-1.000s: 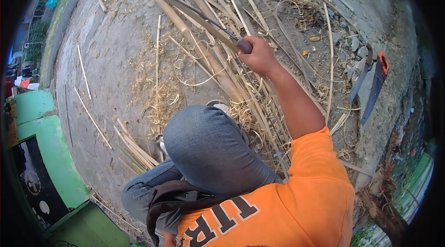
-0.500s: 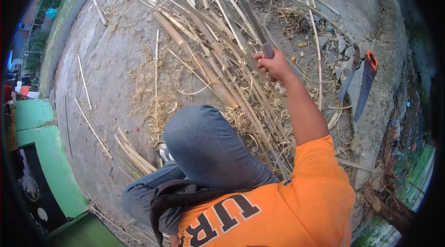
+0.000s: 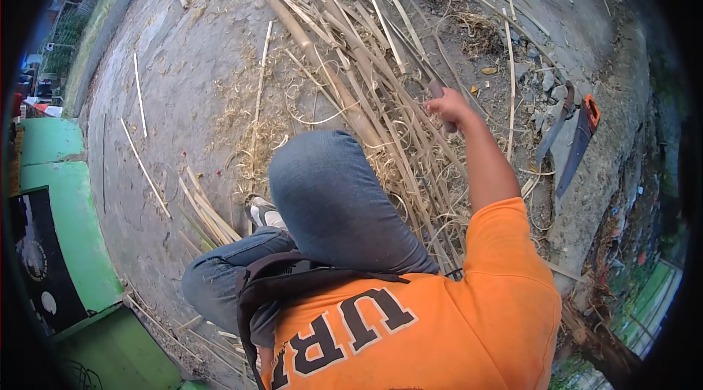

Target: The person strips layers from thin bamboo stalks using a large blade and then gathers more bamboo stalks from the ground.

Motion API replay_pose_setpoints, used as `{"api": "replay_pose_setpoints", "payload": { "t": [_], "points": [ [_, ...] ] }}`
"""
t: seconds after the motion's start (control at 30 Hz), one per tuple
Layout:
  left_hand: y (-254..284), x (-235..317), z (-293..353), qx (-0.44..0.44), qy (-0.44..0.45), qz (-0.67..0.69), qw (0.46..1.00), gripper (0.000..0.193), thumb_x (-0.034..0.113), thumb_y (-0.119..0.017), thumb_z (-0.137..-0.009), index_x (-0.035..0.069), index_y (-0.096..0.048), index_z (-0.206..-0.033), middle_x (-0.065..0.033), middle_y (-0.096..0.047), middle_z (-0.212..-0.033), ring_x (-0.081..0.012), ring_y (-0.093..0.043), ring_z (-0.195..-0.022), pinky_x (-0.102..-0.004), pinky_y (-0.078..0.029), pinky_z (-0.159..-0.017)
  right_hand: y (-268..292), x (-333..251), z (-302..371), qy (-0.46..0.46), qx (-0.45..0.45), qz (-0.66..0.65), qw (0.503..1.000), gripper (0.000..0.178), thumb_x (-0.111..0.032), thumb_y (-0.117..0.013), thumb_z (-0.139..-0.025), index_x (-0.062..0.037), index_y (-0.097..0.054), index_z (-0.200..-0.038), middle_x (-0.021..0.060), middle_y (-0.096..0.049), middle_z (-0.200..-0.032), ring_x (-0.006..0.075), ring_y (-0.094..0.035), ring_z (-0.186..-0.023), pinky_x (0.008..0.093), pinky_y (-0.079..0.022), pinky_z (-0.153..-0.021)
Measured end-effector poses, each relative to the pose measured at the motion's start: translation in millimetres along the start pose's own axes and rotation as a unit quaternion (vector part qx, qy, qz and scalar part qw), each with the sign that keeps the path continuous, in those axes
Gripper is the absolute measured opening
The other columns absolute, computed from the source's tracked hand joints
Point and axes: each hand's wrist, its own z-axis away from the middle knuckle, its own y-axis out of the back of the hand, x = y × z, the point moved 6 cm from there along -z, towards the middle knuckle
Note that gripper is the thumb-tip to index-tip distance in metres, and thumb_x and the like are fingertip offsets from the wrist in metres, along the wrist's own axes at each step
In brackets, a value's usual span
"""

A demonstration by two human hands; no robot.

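My right hand (image 3: 450,108) is closed around the brown handle of a machete (image 3: 437,88), out over the right side of a heap of split bamboo strips (image 3: 388,97). The blade points away from me and is hard to tell from the strips beside it. A thick bamboo pole (image 3: 333,82) lies slanting in the heap, left of the hand. Only a sliver of skin shows at the lower edge by my left side; the left hand itself is out of sight.
A handsaw (image 3: 578,142) with an orange handle and a curved blade tool (image 3: 556,125) lie on broken concrete at right. Curled shavings (image 3: 242,115) litter the ground. A small bundle of strips (image 3: 209,210) lies left of my bent knee (image 3: 322,170). Green panels (image 3: 69,221) stand far left.
My right hand with the machete has come down lower over the heap, and the blade no longer stands out as clearly. The whole view has shifted a little.
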Motion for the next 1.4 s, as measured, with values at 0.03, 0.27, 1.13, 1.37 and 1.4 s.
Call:
{"api": "replay_pose_setpoints", "payload": {
  "t": [0.03,0.27,1.13,1.37,1.4],
  "points": [
    [1.2,-2.7,4.1,0.002,0.004,0.002,1.000,0.048,0.033,-0.070,-0.094,0.009,-0.063,-0.135,-0.0075,-0.072,-0.118,-0.0238,-0.071,-0.094,-0.0376,-0.056,-0.068,9.7,-22.2,4.6,0.056,0.029,0.147,0.987,0.035,-0.011,-0.073,-0.084,0.0014,-0.065,-0.116,0.0118,-0.075,-0.106,0.0221,-0.069,-0.087,0.0376,-0.054,-0.079],
    [1.1,-1.6,1.9,-0.011,0.010,-0.007,1.000,0.049,0.033,-0.070,-0.094,0.009,-0.062,-0.136,-0.0072,-0.072,-0.118,-0.0238,-0.071,-0.095,-0.0381,-0.056,-0.068,7.2,-64.7,33.6,0.154,0.082,0.244,0.954,0.027,-0.018,-0.073,-0.084,-0.0017,-0.068,-0.105,0.0105,-0.073,-0.095,0.0189,-0.067,-0.086,0.0363,-0.052,-0.080],
    [21.0,-31.8,25.3,0.002,0.061,0.013,0.998,0.051,0.034,-0.071,-0.093,0.010,-0.062,-0.137,-0.0062,-0.071,-0.121,-0.0242,-0.071,-0.097,-0.0401,-0.057,-0.070,-86.4,-26.5,-86.6,0.128,0.296,0.400,0.858,0.040,-0.022,-0.067,-0.086,-0.0094,-0.070,-0.123,0.0086,-0.063,-0.139,0.0328,-0.052,-0.137,0.0448,-0.044,-0.115],
    [37.1,-52.1,51.4,0.018,0.088,0.039,0.995,0.052,0.034,-0.071,-0.093,0.010,-0.062,-0.138,-0.0059,-0.071,-0.122,-0.0242,-0.071,-0.098,-0.0406,-0.057,-0.070,-78.5,-39.7,-131.0,0.025,0.284,0.339,0.896,0.043,-0.032,-0.070,-0.087,-0.0041,-0.070,-0.121,0.0217,-0.067,-0.132,0.0367,-0.066,-0.121,0.0467,-0.051,-0.107],
    [38.6,-55.8,59.3,0.022,0.088,0.046,0.995,0.052,0.034,-0.072,-0.093,0.010,-0.061,-0.138,-0.0059,-0.071,-0.122,-0.0242,-0.071,-0.098,-0.0407,-0.057,-0.070,-82.0,-38.4,-134.8,0.002,0.264,0.322,0.909,0.044,-0.034,-0.071,-0.087,-0.0039,-0.071,-0.119,0.0217,-0.070,-0.128,0.0377,-0.069,-0.118,0.0473,-0.053,-0.104]
  ]
}}
